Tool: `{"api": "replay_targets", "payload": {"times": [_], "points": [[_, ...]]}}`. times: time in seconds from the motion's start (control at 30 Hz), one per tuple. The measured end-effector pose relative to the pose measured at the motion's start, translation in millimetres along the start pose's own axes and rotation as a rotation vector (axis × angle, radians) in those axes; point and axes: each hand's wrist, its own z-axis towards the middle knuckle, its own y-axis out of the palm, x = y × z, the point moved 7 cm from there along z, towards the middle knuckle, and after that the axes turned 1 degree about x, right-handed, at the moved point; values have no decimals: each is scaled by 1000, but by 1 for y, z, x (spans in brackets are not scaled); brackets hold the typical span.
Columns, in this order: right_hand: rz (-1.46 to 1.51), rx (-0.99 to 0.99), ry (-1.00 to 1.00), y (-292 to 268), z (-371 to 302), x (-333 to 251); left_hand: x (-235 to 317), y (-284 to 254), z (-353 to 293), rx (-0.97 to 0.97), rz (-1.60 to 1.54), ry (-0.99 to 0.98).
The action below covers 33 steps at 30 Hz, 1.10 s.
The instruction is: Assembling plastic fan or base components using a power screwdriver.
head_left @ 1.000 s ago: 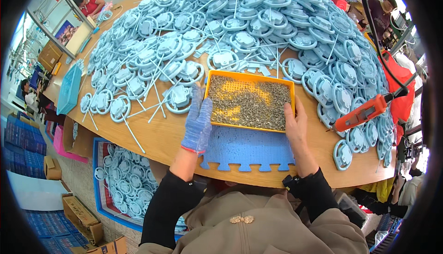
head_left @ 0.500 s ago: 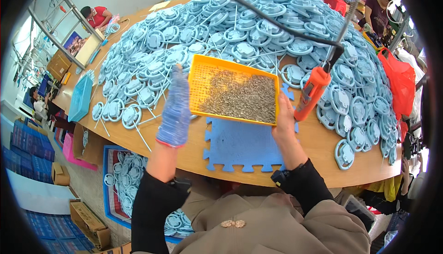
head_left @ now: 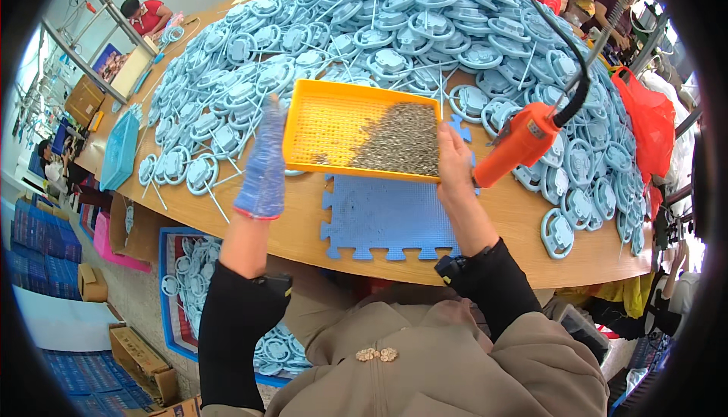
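A shallow yellow tray (head_left: 318, 125) is held up in both my hands over a blue foam mat (head_left: 387, 216). Small metal screws (head_left: 406, 140) are heaped in its right half, with a few strays near the lower left. My left hand (head_left: 262, 163), in a blue glove, presses along the tray's left wall; the tray partly hides its fingers. Bare-fingered, my right hand (head_left: 455, 163) grips the right wall, its thumb at the rim. Just right of that hand an orange electric screwdriver (head_left: 519, 144) hangs tilted on a black cable.
Light blue round plastic parts with sticks (head_left: 390, 61) are piled across the wooden table (head_left: 311, 246). A blue crate (head_left: 171, 296) of similar parts stands below, at left. A red bag (head_left: 644, 125) hangs at right. Other people, one in a red shirt (head_left: 152, 17), sit farther off.
The screws have slid toward the right side of the tray, baring its left half. Both hands and the tray sit slightly farther left and higher in view. The screwdriver has swung into a steeper tilt.
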Motion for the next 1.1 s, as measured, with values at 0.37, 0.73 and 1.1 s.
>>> {"api": "replay_targets", "payload": {"times": [0.37, 0.73, 1.1], "points": [[-1184, 51, -292, -45, -24, -47, -86, 28, -39, -13, -218, -111], [-1203, -1350, -743, 117, -50, 12, -88, 31, -45, -174, -332, -152], [-1410, -1257, -654, 48, -31, -39, -87, 31, -45, -130, -328, -206]]}}
